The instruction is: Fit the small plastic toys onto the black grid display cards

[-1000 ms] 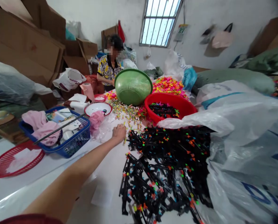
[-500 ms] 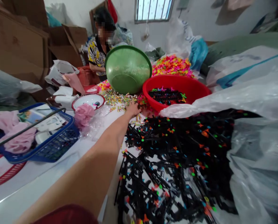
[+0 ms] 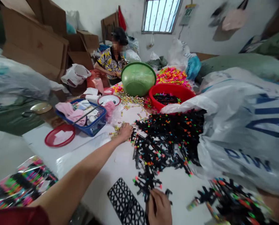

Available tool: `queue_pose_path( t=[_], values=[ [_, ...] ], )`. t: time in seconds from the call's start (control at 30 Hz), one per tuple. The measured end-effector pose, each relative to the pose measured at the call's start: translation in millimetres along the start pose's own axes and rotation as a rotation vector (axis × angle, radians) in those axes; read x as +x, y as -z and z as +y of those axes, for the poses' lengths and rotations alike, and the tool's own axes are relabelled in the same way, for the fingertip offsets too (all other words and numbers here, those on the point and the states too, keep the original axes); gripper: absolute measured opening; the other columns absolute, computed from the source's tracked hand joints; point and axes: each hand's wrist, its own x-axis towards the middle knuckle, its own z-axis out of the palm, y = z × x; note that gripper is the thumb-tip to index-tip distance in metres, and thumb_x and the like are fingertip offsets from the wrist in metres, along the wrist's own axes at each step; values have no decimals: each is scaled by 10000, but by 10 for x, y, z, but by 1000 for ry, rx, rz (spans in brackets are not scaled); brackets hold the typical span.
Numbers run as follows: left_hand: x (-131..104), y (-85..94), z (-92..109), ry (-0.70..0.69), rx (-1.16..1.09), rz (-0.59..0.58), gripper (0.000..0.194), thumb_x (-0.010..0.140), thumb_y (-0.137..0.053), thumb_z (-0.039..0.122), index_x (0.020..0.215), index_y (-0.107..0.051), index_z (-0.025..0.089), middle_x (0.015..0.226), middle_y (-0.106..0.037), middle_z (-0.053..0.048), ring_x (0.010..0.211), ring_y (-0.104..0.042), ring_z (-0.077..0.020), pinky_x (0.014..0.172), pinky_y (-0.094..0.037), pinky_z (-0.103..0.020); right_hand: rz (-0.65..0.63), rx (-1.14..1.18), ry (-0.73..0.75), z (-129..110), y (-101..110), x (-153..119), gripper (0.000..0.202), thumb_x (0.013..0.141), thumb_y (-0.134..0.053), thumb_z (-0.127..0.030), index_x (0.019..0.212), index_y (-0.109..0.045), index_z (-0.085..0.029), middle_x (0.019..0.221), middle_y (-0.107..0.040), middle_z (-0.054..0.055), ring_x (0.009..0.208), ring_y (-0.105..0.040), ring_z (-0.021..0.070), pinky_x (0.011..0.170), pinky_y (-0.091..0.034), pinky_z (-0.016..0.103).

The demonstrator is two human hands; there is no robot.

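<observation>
My left hand (image 3: 125,132) is stretched out over the white table, fingers curled down on small yellow-striped pieces (image 3: 114,130) that stick out beside it. Just to its right begins a heap of black plastic toy parts (image 3: 169,134) with orange, green and blue tips. My right hand (image 3: 160,206) is low in the view, thumb and fingers pinched at a small black plastic piece by the near end of the heap; the fingers partly hide it. A black lattice tray (image 3: 127,201) lies left of that hand.
Behind stand a red basin (image 3: 157,101), a green basin (image 3: 139,82) and a blue basket (image 3: 98,123). A white plastic bag (image 3: 245,125) bulges on the right. More black toys (image 3: 235,203) lie near right. Across the table sits a person (image 3: 112,61).
My left hand has drawn back from the pile of yellow pieces by the green basin. My right hand has come into view, and the view has shifted, showing the lattice tray.
</observation>
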Motion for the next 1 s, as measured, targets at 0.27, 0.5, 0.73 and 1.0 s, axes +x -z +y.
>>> queue_pose_path(
  t=[0.27, 0.5, 0.73, 1.0],
  values=[
    [-520, 427, 47, -94, -42, -40, 345, 885, -421, 219, 1222, -482, 176, 1168, -541, -83, 1045, -522, -200, 927, -400, -387, 17, -94, 38, -34, -23, -61, 173, 865, -475, -253, 921, -624, -186, 954, -603, 72, 918, -544, 188, 833, -464, 359],
    [-607, 790, -282, -151, 39, -105, 314, 768, -487, 111, 1047, -616, 177, 1061, -619, -78, 1055, -539, -200, 922, -403, -290, 31, -121, 54, 2, -51, -72, 193, 870, -468, -269, 920, -630, -178, 957, -606, 83, 914, -545, 200, 832, -456, 371],
    [-688, 486, 73, -105, 67, -177, 238, 809, -455, 185, 986, -610, 151, 973, -645, -122, 973, -587, -246, 825, -455, -341, 26, -107, 35, -4, -45, -68, 183, 868, -477, -276, 924, -623, -180, 946, -603, 79, 913, -542, 201, 828, -452, 366],
    [-812, 404, 25, 72, 39, -130, 362, 822, -375, 75, 1169, -468, 113, 1022, -626, -148, 977, -594, -235, 813, -460, -335, -11, -72, 14, 2, -38, -79, 172, 866, -493, -271, 965, -608, -190, 973, -594, 75, 929, -533, 200, 833, -444, 361]
  ],
)
